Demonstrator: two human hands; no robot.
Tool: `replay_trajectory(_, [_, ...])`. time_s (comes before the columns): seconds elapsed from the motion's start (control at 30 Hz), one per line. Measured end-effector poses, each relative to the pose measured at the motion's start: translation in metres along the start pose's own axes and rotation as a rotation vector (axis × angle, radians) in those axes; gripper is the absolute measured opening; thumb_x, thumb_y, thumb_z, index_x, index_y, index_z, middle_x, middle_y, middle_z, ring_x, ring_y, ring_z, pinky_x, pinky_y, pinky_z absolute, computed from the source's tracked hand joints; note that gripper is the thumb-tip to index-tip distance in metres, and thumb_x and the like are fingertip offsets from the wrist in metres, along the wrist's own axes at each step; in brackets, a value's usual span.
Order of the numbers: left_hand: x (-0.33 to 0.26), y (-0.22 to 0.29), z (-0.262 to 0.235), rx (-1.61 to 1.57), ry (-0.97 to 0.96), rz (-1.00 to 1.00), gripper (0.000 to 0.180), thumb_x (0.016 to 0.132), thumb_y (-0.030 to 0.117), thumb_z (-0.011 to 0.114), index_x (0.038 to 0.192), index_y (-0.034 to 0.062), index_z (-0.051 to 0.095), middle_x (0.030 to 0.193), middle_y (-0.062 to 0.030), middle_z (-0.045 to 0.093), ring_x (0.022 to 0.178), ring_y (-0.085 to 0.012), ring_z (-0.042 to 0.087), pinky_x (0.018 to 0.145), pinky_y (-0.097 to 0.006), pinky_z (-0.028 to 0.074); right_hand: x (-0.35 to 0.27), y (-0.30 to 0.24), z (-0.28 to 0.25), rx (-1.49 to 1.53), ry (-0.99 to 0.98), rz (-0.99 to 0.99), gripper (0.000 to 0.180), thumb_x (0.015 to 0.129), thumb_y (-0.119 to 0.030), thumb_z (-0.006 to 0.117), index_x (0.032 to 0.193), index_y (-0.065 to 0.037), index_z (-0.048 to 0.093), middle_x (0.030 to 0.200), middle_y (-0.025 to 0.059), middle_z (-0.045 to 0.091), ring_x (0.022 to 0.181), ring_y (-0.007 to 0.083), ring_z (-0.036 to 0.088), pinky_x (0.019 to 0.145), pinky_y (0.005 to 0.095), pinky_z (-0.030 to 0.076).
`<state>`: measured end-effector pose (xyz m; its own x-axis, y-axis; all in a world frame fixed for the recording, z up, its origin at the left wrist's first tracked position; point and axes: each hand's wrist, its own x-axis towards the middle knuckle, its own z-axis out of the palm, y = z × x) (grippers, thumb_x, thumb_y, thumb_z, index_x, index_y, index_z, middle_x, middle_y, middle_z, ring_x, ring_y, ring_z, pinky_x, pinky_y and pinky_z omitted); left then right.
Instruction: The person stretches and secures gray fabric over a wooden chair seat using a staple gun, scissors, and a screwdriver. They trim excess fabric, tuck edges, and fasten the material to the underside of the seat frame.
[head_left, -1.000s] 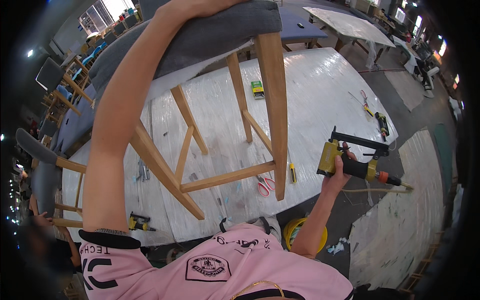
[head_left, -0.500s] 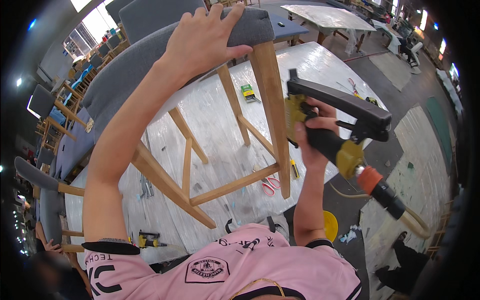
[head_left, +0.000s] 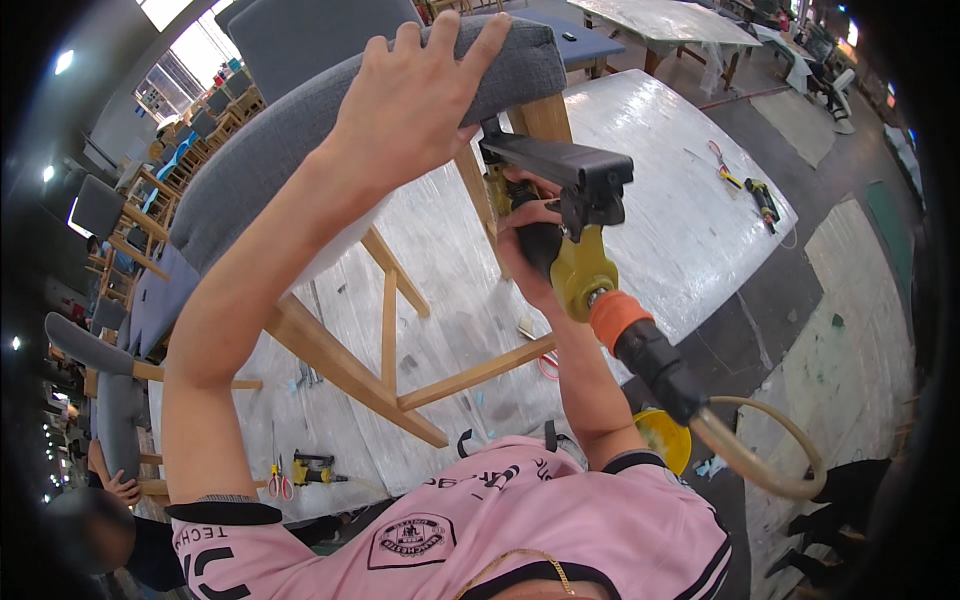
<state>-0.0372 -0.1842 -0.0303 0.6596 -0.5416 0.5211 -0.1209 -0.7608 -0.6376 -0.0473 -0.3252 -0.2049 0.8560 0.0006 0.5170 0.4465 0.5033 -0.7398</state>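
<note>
The right hand is wrapped around a yellow-and-black staple gun, nose (contact unclear) near the grey chair seat at eleven o'clock. The left hand, fingers spread apart, lies over that seat. Toward four o'clock, the hose loops past a yellow bucket.

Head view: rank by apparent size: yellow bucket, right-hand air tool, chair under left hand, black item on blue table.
1. Chair
2. Air tool (close to the camera, so enlarged)
3. Yellow bucket
4. Black item
</note>
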Motion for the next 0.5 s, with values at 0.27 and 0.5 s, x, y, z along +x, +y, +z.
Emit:
replay_trajectory(0.27, [-0.006, 0.014, -0.015, -0.021, -0.009, -0.007, 0.104, 0.070, 0.030, 0.091, 0.157, 0.0136, 0.036, 0.137, -0.0204, 0.055, 0.109, -0.0352, 0.064, 0.082, -0.046, 0.052, -0.005, -0.010, -0.013, -0.375, -0.063, -0.394, 0.015, 0.074, 0.006, 0.071, 0.080, -0.007, 0.065, 0.117, 0.0080, 0.067, 0.115, 0.0244, 0.065, 0.101, 0.0374, 0.050])
replay_trajectory(0.5, [0.032, -0.057, -0.023, -0.534, -0.346, -0.383, 0.105, 0.079, 0.072, 0.072, 0.155, 0.0055, 0.041, 0.134, -0.0324, 0.061, 0.123, -0.0444, 0.064, 0.103, -0.047, 0.052, -0.009, -0.024, -0.013, -0.244, -0.116, -0.198, 0.019, 0.091, 0.002, 0.058, 0.109, -0.002, 0.061, 0.115, 0.0133, 0.066, 0.100, 0.0181, 0.065, 0.091, 0.0287, 0.053])
